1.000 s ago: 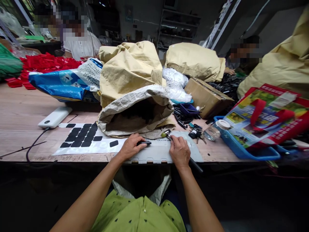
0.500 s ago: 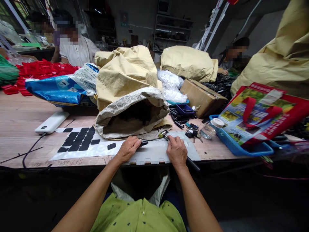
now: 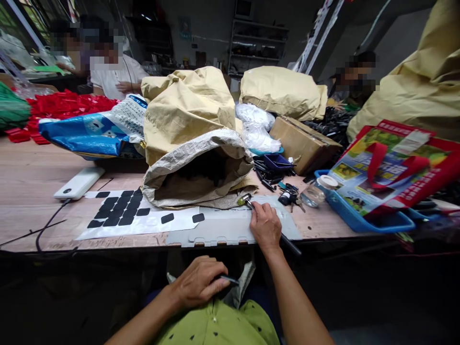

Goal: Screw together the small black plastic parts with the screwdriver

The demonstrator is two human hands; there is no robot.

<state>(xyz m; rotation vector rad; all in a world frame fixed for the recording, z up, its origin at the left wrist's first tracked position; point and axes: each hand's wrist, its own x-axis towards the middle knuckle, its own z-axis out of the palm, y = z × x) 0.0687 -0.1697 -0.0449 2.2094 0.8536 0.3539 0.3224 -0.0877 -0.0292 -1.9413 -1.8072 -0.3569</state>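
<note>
My right hand (image 3: 266, 226) rests at the grey board (image 3: 215, 230), closed around a small hammer (image 3: 290, 245). Its yellowish and metal head points toward the sack, and the black grip sticks out below the hand. Below the table edge, over my lap, my left hand (image 3: 201, 282) is closed on a slim black piece (image 3: 230, 279) that juts from its fingers. Black rounded squares (image 3: 120, 207) lie on a white sheet (image 3: 151, 226) at the left, with one loose square (image 3: 198, 218) near the board. Behind the board gapes an open sack (image 3: 158, 184), dark inside.
A power bank (image 3: 79, 183) with a cable lies left. Keys (image 3: 296, 203), a clear jar (image 3: 316, 191), a blue tray (image 3: 381, 225) with a red bag (image 3: 395, 167), and a cardboard box (image 3: 304, 143) stand right. Red pieces (image 3: 68, 112) are heaped at the back left. Other people sit behind.
My left hand has drawn back from the board to over my lap, still gripping a black piece. Another black square now shows on the sheet's right end. My right hand stays with the hammer.
</note>
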